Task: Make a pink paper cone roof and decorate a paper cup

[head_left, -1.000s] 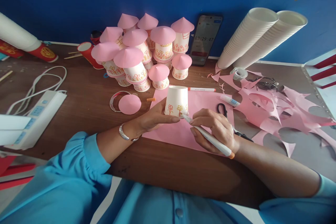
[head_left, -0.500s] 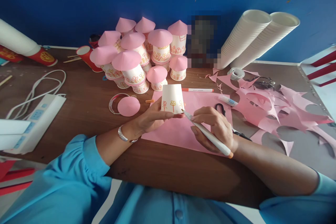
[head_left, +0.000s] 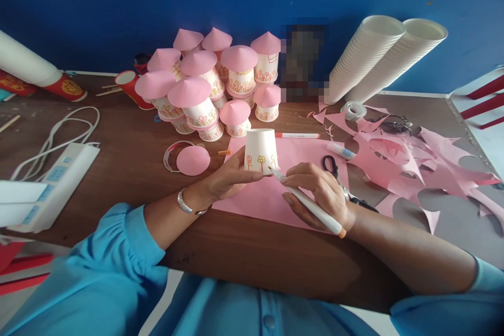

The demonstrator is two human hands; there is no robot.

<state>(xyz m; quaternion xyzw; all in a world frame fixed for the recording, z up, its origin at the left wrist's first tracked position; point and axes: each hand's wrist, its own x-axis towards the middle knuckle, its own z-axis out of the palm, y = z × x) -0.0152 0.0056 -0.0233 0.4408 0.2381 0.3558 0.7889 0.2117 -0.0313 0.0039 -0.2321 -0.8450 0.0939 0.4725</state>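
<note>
A white paper cup [head_left: 260,144] is held upside down in my left hand [head_left: 226,176], whose fingers wrap around its lower side. Small red and yellow-orange flowers are drawn near its rim. My right hand [head_left: 317,194] grips a white marker pen [head_left: 311,207] with an orange end, its tip at the cup's lower edge. Under both hands lies a pink paper sheet [head_left: 252,205]. Black-handled scissors [head_left: 329,165] rest partly beneath my right hand. An orange pen cap [head_left: 224,153] sits beside my left hand, and another marker [head_left: 298,135] lies behind the cup.
Several decorated cups with pink cone roofs [head_left: 189,91] stand at the back. Tall cup stacks [head_left: 364,58] lean at right, near a tape roll [head_left: 354,110] and pink paper scraps [head_left: 394,163]. A pink cone [head_left: 193,160] lies left of centre; a power strip [head_left: 59,184] is farther left.
The cup has shifted slightly right and turned a little in my left hand. The marker tip has moved slightly left and down along the cup's lower edge.
</note>
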